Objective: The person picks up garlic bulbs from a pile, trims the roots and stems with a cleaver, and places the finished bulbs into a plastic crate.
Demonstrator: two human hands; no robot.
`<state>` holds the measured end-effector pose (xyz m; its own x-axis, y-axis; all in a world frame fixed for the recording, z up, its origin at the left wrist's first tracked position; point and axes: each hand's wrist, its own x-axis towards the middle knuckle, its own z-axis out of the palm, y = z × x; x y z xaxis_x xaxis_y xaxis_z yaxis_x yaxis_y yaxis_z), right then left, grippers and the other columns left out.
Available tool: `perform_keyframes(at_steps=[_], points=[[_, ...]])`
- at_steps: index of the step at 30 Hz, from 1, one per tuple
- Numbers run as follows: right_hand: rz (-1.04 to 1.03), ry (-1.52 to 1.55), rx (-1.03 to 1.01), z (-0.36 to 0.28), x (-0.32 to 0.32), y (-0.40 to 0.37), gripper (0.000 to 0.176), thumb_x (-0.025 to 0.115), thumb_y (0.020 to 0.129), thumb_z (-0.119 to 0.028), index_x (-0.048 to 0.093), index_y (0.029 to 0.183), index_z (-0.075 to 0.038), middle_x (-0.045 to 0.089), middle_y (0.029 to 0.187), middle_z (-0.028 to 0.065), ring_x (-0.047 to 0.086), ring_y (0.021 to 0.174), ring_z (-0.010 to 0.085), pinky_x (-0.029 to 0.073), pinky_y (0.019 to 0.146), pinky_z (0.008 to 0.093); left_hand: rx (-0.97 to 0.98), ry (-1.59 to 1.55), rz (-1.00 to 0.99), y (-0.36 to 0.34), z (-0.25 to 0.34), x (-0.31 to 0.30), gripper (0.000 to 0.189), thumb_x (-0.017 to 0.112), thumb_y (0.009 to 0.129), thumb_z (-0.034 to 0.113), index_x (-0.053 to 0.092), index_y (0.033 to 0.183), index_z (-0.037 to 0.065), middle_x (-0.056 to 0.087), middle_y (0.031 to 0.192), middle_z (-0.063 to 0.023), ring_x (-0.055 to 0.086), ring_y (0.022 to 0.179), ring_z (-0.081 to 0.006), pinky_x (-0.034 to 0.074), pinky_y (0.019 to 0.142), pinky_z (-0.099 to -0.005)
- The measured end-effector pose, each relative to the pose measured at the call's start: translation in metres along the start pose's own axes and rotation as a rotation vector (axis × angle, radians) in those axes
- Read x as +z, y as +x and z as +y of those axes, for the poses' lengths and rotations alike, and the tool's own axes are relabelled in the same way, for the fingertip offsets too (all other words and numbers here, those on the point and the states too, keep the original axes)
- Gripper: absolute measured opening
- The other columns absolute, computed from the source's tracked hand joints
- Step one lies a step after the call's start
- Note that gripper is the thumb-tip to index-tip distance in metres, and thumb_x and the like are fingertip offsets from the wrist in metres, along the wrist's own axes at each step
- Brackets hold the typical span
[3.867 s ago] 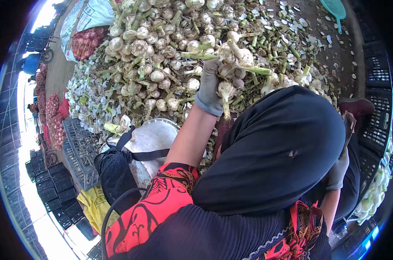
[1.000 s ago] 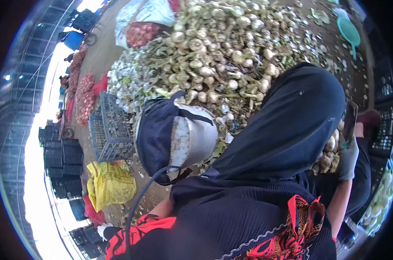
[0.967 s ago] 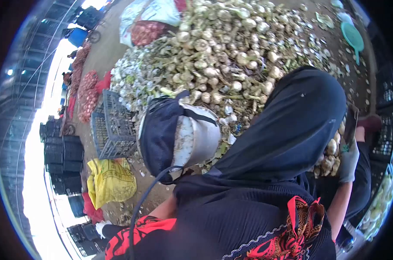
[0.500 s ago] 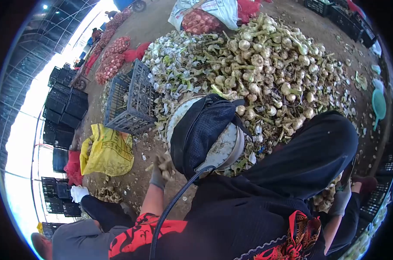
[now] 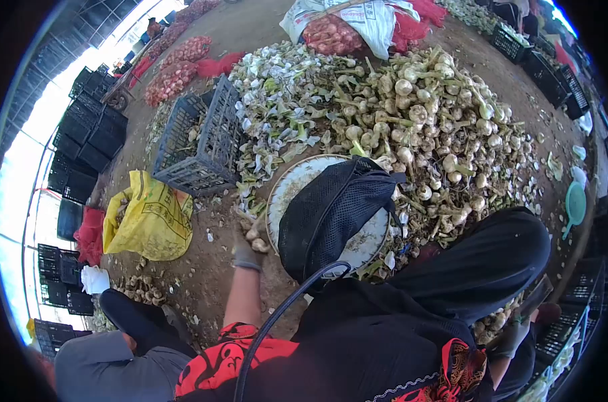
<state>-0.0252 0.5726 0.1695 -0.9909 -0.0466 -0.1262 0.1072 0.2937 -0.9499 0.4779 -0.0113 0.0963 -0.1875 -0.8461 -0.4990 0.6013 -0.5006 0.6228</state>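
Note:
My left hand (image 5: 245, 253), in a grey glove, is closed around a few garlic bulbs (image 5: 255, 240) over the dirt floor, left of a round white pan (image 5: 280, 191). A black mesh bag (image 5: 334, 214) lies on the pan, covering much of it. Low on the right, beside my bent knee, my gloved right hand (image 5: 513, 335) grips what looks like a knife (image 5: 539, 293) with a broad dark blade. More garlic (image 5: 493, 323) lies close to that hand, partly hidden by my leg. In front spreads a large heap of garlic with stems (image 5: 431, 127).
A grey plastic crate (image 5: 217, 144) and a yellow sack (image 5: 150, 218) stand to the left. Loose peelings (image 5: 274, 100) lie beyond the pan. Another person's grey-clothed leg (image 5: 116, 365) is at lower left. Black crates (image 5: 545, 79) and a green strainer (image 5: 575, 203) are at the right.
My left hand has moved slightly forward with the garlic, nearer the pan's left edge. The knife in my right hand now shows more. The whole view has shifted a little.

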Motion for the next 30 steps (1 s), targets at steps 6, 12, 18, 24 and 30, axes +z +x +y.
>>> perform_keyframes(at_steps=[6,12,18,24,30], points=[[-0.048,0.033,-0.011,0.005,-0.006,0.001,0.034,0.069,0.092,-0.023,0.064,0.120,-0.004,0.056,0.082,-0.0082,0.042,0.064,0.0047,0.030,0.056,0.0210,0.524,0.266,-0.143,0.035,0.189,0.122,0.045,0.038,0.101,0.052,0.059,0.103,0.012,0.062,0.080,-0.0096,0.060,0.064,-0.0190,0.055,0.059,-0.0312],[0.009,0.076,-0.038,-0.001,0.010,-0.017,0.041,0.069,0.092,-0.025,0.061,0.125,-0.003,0.063,0.098,-0.0038,0.046,0.071,0.0053,0.034,0.061,0.0210,0.436,0.136,0.325,0.079,0.245,0.117,0.061,0.054,0.090,0.062,0.049,0.127,0.013,0.056,0.114,-0.0100,0.060,0.097,-0.0248,0.055,0.082,-0.0471],[0.026,-0.013,0.028,-0.048,0.025,-0.035,0.041,0.068,0.092,-0.024,0.061,0.125,0.000,0.063,0.101,-0.0007,0.052,0.076,0.0084,0.042,0.065,0.0228,0.166,0.331,0.331,0.072,0.030,-0.049,0.052,0.060,0.089,0.049,0.064,0.122,0.009,0.068,0.110,-0.0099,0.065,0.089,-0.0239,0.052,0.079,-0.0375],[0.094,-0.084,0.020,-0.030,-0.007,-0.032,0.035,0.066,0.091,-0.021,0.063,0.119,-0.001,0.062,0.092,-0.0028,0.050,0.072,0.0062,0.041,0.062,0.0227,-0.313,0.557,0.208,-0.005,-0.091,-0.102,0.040,0.059,0.092,0.047,0.069,0.098,0.008,0.066,0.082,-0.0054,0.061,0.068,-0.0184,0.048,0.064,-0.0326],[0.152,0.037,0.018,-0.034,0.000,-0.041,0.024,0.066,0.092,-0.017,0.064,0.112,-0.004,0.057,0.081,-0.0064,0.047,0.065,0.0043,0.037,0.056,0.0214,-0.440,0.841,0.058,-0.042,-0.123,-0.065,0.039,0.058,0.093,0.045,0.069,0.093,0.008,0.066,0.080,-0.0047,0.060,0.067,-0.0169,0.047,0.063,-0.0312]])
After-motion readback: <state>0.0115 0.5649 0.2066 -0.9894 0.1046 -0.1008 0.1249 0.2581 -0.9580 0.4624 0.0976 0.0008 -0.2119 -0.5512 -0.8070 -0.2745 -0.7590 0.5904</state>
